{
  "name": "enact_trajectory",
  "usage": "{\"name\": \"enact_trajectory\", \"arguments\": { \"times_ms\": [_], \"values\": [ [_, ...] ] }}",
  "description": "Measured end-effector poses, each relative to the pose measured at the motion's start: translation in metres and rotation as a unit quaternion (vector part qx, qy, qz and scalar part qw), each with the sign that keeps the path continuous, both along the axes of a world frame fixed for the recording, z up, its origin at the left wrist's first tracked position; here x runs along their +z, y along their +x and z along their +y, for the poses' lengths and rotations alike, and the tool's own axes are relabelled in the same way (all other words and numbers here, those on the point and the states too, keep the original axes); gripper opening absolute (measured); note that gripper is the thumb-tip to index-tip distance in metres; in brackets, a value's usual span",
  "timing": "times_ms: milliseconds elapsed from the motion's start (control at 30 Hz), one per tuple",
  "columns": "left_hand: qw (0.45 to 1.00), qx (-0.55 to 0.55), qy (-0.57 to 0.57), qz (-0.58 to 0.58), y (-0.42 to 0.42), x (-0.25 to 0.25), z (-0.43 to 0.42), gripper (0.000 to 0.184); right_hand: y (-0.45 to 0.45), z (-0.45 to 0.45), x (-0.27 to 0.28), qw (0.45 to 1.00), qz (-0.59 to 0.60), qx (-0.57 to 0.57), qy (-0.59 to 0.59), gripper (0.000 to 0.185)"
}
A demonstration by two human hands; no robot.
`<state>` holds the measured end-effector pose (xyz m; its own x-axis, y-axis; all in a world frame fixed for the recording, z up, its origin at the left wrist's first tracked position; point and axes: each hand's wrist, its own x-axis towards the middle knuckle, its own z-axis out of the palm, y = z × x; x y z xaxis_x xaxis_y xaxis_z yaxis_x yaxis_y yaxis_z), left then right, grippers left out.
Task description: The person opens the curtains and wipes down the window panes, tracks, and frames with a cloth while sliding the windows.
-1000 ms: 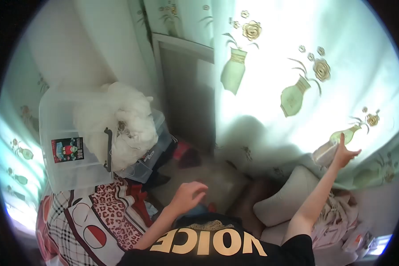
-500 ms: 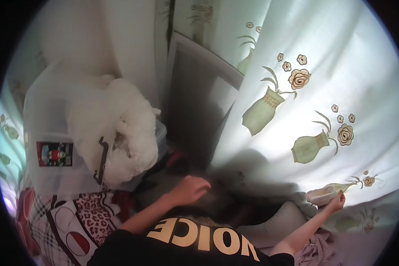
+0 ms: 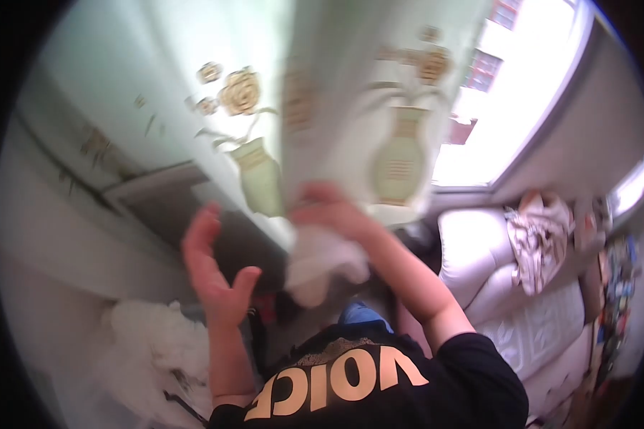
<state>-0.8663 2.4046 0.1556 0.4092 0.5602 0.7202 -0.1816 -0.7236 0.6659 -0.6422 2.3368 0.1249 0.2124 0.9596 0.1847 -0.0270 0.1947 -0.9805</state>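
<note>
My right hand is raised in front of the pale curtain, its fingers closed and blurred by motion. A whitish-pink cloth hangs below that hand, gripped in it. Whether the fingers also pinch the curtain's edge, I cannot tell. To the left, my left hand is held up with fingers stretched and thumb apart, holding nothing. Behind it stands a dark panel with a light frame, partly covered by the curtain, which carries embroidered green vases and brown flowers.
A white fluffy bundle sits at the lower left, with a black strip in front. On the right is a pale padded sofa with a crumpled pinkish garment on it. Beyond are a bright window and a shelf of small items.
My view has swung right, bringing the window and sofa in. My right hand has risen from low by the curtain to in front of me, cloth still held. My left hand has lifted and spread.
</note>
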Motion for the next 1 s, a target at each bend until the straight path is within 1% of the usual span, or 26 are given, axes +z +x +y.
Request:
{"name": "enact_trajectory", "arguments": {
  "times_ms": [33, 67, 133, 167, 200, 233, 267, 300, 333, 367, 400, 433, 467, 533, 567, 600, 633, 667, 733, 767, 800, 833, 867, 900, 933, 1000],
  "values": [
    [0.999, -0.009, 0.033, -0.017, 0.013, 0.029, 0.002, 0.104, -0.018, 0.021, 0.000, 0.997, -0.029, 0.057, 0.040, 0.023],
    [0.998, 0.006, 0.065, -0.012, 0.022, 0.053, 0.003, 0.106, -0.038, 0.033, 0.008, 0.992, -0.011, 0.114, 0.057, 0.027],
    [0.996, 0.022, 0.091, -0.005, 0.044, 0.084, 0.011, 0.109, -0.070, 0.054, 0.012, 0.983, 0.006, 0.155, 0.103, 0.021],
    [0.986, 0.129, 0.101, 0.025, 0.055, 0.095, 0.015, 0.104, -0.077, 0.055, 0.019, 0.983, 0.007, 0.152, 0.104, 0.021],
    [0.964, 0.237, 0.111, 0.055, 0.062, 0.101, 0.017, 0.099, -0.083, 0.054, 0.029, 0.986, -0.045, 0.153, 0.052, 0.023],
    [0.963, 0.238, 0.112, 0.058, 0.062, 0.096, 0.032, 0.099, -0.086, 0.052, 0.031, 0.983, -0.095, 0.154, -0.002, 0.025],
    [0.939, 0.315, 0.110, 0.081, 0.054, 0.086, 0.062, 0.093, -0.085, 0.050, 0.023, 0.983, -0.092, 0.156, -0.001, 0.025],
    [0.909, 0.390, 0.106, 0.104, 0.042, 0.079, 0.093, 0.087, -0.081, 0.045, 0.007, 0.987, -0.117, 0.112, -0.022, 0.030],
    [0.888, 0.422, 0.172, 0.070, 0.025, 0.077, 0.123, 0.081, -0.074, 0.039, -0.006, 0.987, -0.140, 0.068, -0.043, 0.035],
    [0.860, 0.451, 0.235, 0.037, 0.011, 0.075, 0.146, 0.076, -0.053, 0.029, -0.014, 0.978, -0.153, 0.099, -0.099, 0.039],
    [0.862, 0.453, 0.223, 0.052, -0.001, 0.089, 0.148, 0.072, -0.028, 0.015, -0.022, 0.965, -0.168, 0.133, -0.154, 0.043],
    [0.863, 0.456, 0.208, 0.066, -0.013, 0.103, 0.149, 0.068, -0.007, -0.002, -0.038, 0.965, -0.131, 0.138, -0.182, 0.051],
    [0.859, 0.464, 0.203, 0.071, -0.023, 0.102, 0.163, 0.068, 0.017, -0.019, -0.056, 0.962, -0.096, 0.143, -0.211, 0.060],
    [0.835, 0.516, 0.181, 0.069, -0.050, 0.101, 0.198, 0.062, 0.061, -0.050, -0.087, 0.958, 0.018, 0.183, -0.222, 0.063],
    [0.831, 0.523, 0.176, 0.073, -0.059, 0.100, 0.209, 0.062, 0.081, -0.066, -0.090, 0.952, 0.083, 0.174, -0.239, 0.061],
    [0.806, 0.561, 0.166, 0.090, -0.066, 0.099, 0.218, 0.058, 0.098, -0.080, -0.093, 0.941, 0.149, 0.163, -0.257, 0.061],
    [0.780, 0.598, 0.155, 0.105, -0.074, 0.097, 0.232, 0.055, 0.112, -0.093, -0.081, 0.947, 0.177, 0.099, -0.248, 0.058],
    [0.777, 0.602, 0.150, 0.106, -0.088, 0.093, 0.254, 0.055, 0.124, -0.104, -0.057, 0.950, 0.202, 0.033, -0.237, 0.056],
    [0.689, 0.650, 0.270, 0.176, -0.128, 0.070, 0.308, 0.065, 0.143, -0.122, -0.001, 0.971, 0.152, -0.142, -0.121, 0.050],
    [0.680, 0.659, 0.266, 0.178, -0.146, 0.049, 0.344, 0.065, 0.149, -0.132, 0.027, 0.958, 0.116, -0.252, -0.070, 0.045],
    [0.663, 0.675, 0.266, 0.185, -0.146, 0.044, 0.356, 0.065, 0.156, -0.143, 0.055, 0.939, 0.037, -0.342, 0.016, 0.044],
    [0.655, 0.689, 0.259, 0.173, -0.131, 0.045, 0.351, 0.064, 0.163, -0.145, 0.080, 0.911, -0.031, -0.376, 0.168, 0.041],
    [0.653, 0.701, 0.250, 0.141, -0.113, 0.050, 0.340, 0.064, 0.163, -0.142, 0.107, 0.835, -0.118, -0.458, 0.281, 0.039],
    [0.656, 0.706, 0.249, 0.089, -0.089, 0.057, 0.321, 0.063, 0.159, -0.135, 0.132, 0.762, -0.188, -0.511, 0.351, 0.039],
    [0.672, 0.694, 0.256, 0.012, -0.062, 0.067, 0.290, 0.063, 0.157, -0.127, 0.151, 0.672, -0.252, -0.558, 0.417, 0.039],
    [0.724, 0.608, 0.286, -0.158, 0.004, 0.084, 0.205, 0.062, 0.182, -0.116, 0.175, 0.584, -0.323, -0.573, 0.476, 0.035]
  ]
}}
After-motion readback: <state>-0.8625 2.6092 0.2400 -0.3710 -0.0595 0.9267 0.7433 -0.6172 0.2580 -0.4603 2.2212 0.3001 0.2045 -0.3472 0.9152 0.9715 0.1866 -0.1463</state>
